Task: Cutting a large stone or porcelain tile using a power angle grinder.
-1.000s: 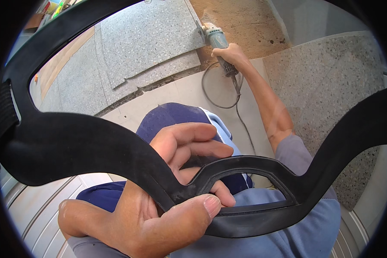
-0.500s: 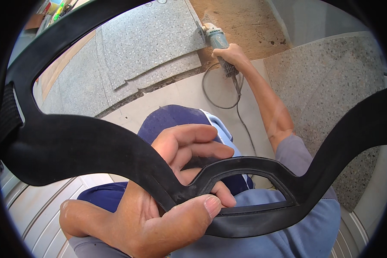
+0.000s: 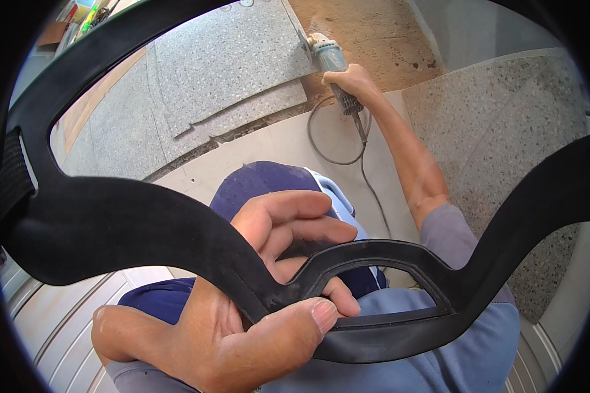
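Observation:
My left hand (image 3: 246,344) grips a black face-shield or goggle frame (image 3: 131,226) that spans the lower view, thumb on its lower bar and curled fingers behind it; a strap shows at its left side. My right hand (image 3: 354,85) is wrapped round the body of an angle grinder (image 3: 329,57), whose disc is at the right edge of a speckled terrazzo slab (image 3: 223,59). The grinder's cord (image 3: 364,180) loops on pale flooring below it.
Sandy brown bedding (image 3: 380,39) lies right of the slab, and more speckled flooring (image 3: 485,124) at the right. My blue-clad knee (image 3: 255,177) is below the slab. Assorted small items (image 3: 85,23) sit at the far upper left. Grooved pale panels (image 3: 72,321) show lower left.
The frame and my left hand have sunk very slightly in view; my right hand and the grinder have shifted up a touch. Both grips are the same.

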{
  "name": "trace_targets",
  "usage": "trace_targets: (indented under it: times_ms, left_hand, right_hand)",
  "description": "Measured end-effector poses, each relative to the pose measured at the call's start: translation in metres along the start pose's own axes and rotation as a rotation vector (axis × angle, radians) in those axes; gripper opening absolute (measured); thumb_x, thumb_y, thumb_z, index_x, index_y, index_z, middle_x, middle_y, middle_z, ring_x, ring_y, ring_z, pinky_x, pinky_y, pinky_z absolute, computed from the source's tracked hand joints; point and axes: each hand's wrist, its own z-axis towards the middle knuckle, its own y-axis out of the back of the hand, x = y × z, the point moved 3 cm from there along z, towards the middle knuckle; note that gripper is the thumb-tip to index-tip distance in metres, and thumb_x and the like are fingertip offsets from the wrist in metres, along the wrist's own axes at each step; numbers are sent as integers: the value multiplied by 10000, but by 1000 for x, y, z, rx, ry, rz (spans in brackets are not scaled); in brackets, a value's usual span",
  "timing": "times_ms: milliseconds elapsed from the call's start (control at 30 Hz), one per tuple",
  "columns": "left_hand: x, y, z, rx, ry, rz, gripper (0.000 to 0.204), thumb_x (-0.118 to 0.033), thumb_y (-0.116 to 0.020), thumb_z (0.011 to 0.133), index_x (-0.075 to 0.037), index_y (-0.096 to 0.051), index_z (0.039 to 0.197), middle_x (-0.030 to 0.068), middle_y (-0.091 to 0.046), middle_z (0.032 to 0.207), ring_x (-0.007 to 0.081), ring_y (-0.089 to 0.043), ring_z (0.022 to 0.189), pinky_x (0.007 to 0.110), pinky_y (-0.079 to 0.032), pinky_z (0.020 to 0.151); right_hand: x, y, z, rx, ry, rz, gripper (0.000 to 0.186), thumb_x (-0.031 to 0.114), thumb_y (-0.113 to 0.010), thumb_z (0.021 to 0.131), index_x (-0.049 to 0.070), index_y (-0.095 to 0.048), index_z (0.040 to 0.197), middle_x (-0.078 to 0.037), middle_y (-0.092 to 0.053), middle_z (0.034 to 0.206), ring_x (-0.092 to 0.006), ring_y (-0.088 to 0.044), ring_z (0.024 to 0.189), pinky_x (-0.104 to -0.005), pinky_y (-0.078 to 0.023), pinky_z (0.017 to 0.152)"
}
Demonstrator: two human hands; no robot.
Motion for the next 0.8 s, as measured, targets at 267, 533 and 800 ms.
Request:
trace_targets:
  times_ms: [267,533,800]
  left_hand:
    - [0,0,-1,-19,16,1,942,-166,-741,664,187,-282,1406,400,-512,1246,352,-720,973,414,-628,918]
    - [7,4,-4,11,5,5,944,-168,-742,667,187,-279,1410,400,-508,1249,352,-718,984,419,-622,927]
    - [-6,-18,-2,121,-198,-71,939,-174,-741,661,191,-291,1400,403,-514,1240,349,-717,969,416,-624,915]
  right_hand:
    - [-1,-1,5,-14,-6,-26,464,411,-792,654,-18,-731,820,-133,-687,754,-214,-647,614,-360,-475,540]
    - [1,0,6,-18,17,-21,475,423,-790,652,-20,-730,814,-137,-685,743,-220,-649,620,-364,-477,545]
    - [1,-1,10,-17,-6,-34,481,425,-784,663,-20,-735,840,-133,-688,755,-217,-657,631,-364,-481,539]
